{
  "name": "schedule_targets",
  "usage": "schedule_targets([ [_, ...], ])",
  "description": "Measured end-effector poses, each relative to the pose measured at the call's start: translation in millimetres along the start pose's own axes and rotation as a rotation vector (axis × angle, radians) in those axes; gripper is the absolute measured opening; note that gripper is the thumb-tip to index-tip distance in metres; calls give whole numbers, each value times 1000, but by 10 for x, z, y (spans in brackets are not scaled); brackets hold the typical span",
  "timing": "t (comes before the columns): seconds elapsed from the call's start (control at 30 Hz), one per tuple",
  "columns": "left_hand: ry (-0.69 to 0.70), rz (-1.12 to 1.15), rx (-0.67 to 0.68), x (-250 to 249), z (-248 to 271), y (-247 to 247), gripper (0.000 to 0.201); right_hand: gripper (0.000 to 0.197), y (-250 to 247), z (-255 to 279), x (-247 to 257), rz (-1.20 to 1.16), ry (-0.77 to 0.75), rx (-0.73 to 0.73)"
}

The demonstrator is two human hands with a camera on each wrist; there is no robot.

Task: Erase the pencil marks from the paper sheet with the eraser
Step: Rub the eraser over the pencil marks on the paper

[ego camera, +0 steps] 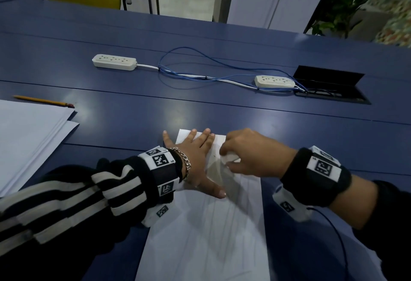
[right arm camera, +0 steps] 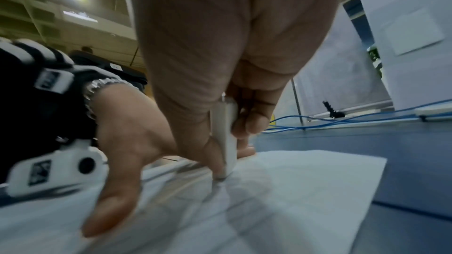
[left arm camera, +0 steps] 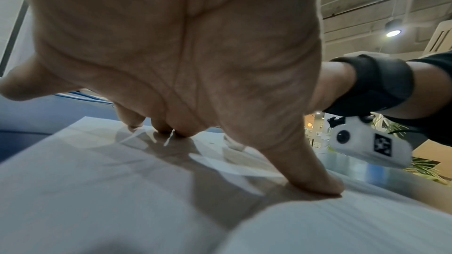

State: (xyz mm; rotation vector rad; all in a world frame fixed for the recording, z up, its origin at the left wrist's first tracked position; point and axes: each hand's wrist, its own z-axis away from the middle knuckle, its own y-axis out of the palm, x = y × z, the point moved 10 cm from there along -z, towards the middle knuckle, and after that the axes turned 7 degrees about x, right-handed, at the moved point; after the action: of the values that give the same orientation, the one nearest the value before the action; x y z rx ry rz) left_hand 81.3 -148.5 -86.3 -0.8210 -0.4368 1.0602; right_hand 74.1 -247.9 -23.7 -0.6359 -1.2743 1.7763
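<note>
A white paper sheet [ego camera: 206,231] with faint pencil lines lies lengthwise on the blue table [ego camera: 222,114] in front of me. My left hand [ego camera: 198,158] lies flat on its far left part, fingers spread and straight, thumb tip pressing the sheet [left arm camera: 318,186]. My right hand [ego camera: 246,154] pinches a white eraser [ego camera: 230,158] between thumb and fingers. The eraser [right arm camera: 227,142] stands on end with its lower tip touching the paper [right arm camera: 281,190] near the far end. A small dark mark shows on the sheet just left of the eraser.
A stack of white paper [ego camera: 29,138] lies at the left with a yellow pencil [ego camera: 44,100] beyond it. Two white power strips [ego camera: 114,61] [ego camera: 274,81] with blue cables [ego camera: 200,74] lie further back. An open cable hatch [ego camera: 329,85] sits at the back right.
</note>
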Motion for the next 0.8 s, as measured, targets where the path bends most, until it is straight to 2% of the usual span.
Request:
schedule_targets([
  [0.07,-1,-2,-8,0,3,-9,162,27,-44,-42,-64,-14,11,12],
  [0.2,-1,3,-8,6,11,-14,162,30,-266,-189,-380,-61,166,-109],
  [0.37,7,-3,-42,23,-5,-19,163,31,-42,110,28,-64,51,-22],
  [0.47,49,12,-96,20,-7,-21,162,35,-44,413,-7,-136,113,-98],
  [0.53,104,89,-100,68,30,-60,146,34,44,605,1,-156,159,-116],
  [0.67,243,123,-39,351,157,-113,80,33,364,827,124,-218,168,-39],
  [0.7,263,108,-33,442,199,-103,71,32,371,832,64,-221,188,-49],
  [0.8,289,75,-29,597,358,-10,68,30,276,774,-234,-208,278,-101],
])
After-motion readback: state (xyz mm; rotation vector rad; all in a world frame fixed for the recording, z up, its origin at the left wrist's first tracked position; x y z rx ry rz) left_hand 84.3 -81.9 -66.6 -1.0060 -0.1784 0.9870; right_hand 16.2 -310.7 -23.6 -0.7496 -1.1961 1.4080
